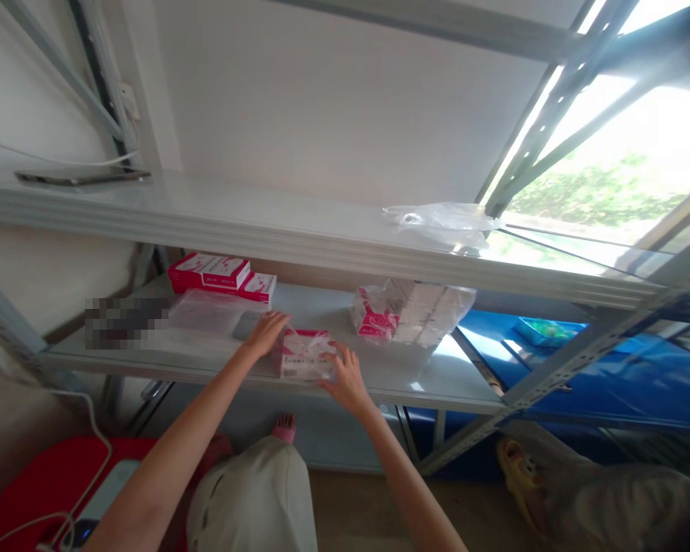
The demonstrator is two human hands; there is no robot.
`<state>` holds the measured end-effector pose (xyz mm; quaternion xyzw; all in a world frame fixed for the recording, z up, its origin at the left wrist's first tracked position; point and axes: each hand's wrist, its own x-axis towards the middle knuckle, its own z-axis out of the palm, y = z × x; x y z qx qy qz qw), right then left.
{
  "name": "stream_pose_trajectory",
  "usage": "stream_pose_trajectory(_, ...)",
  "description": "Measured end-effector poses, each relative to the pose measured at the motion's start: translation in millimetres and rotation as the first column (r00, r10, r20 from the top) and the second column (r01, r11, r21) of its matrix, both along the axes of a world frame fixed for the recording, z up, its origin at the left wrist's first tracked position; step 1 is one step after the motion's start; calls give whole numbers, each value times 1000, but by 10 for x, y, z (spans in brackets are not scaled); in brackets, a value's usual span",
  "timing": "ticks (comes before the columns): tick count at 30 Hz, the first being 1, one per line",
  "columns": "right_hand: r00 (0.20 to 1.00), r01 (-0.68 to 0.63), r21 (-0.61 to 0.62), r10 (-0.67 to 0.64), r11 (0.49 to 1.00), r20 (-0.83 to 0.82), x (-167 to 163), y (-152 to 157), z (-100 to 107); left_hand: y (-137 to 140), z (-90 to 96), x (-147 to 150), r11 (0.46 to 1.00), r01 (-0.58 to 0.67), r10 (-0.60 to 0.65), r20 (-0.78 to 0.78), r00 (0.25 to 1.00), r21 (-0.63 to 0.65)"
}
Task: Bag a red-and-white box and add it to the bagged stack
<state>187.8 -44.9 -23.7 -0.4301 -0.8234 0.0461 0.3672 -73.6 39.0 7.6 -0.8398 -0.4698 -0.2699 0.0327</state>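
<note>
A pink-and-white carton point(306, 356) in a clear plastic bag sits at the front edge of the lower shelf, between my two hands. My left hand point(267, 333) is closed at the bag's upper left, its fingertips on the plastic. On the other side, my right hand point(348, 376) grips the carton's right end, thumb low and fingers near the top. Left of my left hand lie flat clear plastic bags point(204, 313). Behind them are stacked pink-and-white cartons point(218, 272).
More cartons wrapped in clear plastic point(419, 310) stand on the right of the lower shelf point(454, 383). The upper shelf point(264, 211) holds a phone-like flat device point(83, 178) and a crumpled plastic bag point(437, 218). A red stool point(28, 483) is lower left; another person's leg point(615, 491) is lower right.
</note>
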Motion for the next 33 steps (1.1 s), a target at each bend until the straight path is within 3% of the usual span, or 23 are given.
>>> stream_pose_trajectory(3,989,-149,-211,141,966,-54,135,264,64,-298,26,67,971,-179,133,263,956,160)
stream_pose_trajectory(6,963,-266,-401,222,877,-152,208,579,117,-692,-40,177,931,-314,180,513,839,187)
stream_pose_trajectory(8,938,-341,-454,270,823,-216,186,723,146,-948,-153,263,952,-283,158,598,786,120)
stream_pose_trajectory(10,928,-364,-452,276,815,-251,97,743,155,-1149,-317,348,986,-169,135,626,768,-5)
stream_pose_trajectory(12,954,-269,-421,178,866,-243,-54,601,122,-1269,-508,423,987,-66,146,651,745,-147)
stream_pose_trajectory(15,962,76,-332,-156,940,-224,-334,140,-34,-1305,-770,487,960,-13,222,738,637,-278)
stream_pose_trajectory(17,907,253,-270,-325,929,-268,-472,-194,-181,-1274,-889,485,953,-41,273,796,540,-299)
stream_pose_trajectory(19,880,305,-234,-367,923,-301,-510,-417,-303,-1241,-958,455,949,-88,305,816,491,-302)
stream_pose_trajectory(22,904,229,-215,-289,950,-315,-388,-438,-359,-1225,-1008,414,950,-108,304,783,542,-294)
stream_pose_trajectory(26,939,55,-280,-144,958,-311,-189,-168,-259,-1217,-1043,461,954,-52,265,753,602,-294)
stream_pose_trajectory(33,902,83,-299,-199,951,-382,-293,-142,-213,-1166,-910,493,949,-193,312,654,689,-250)
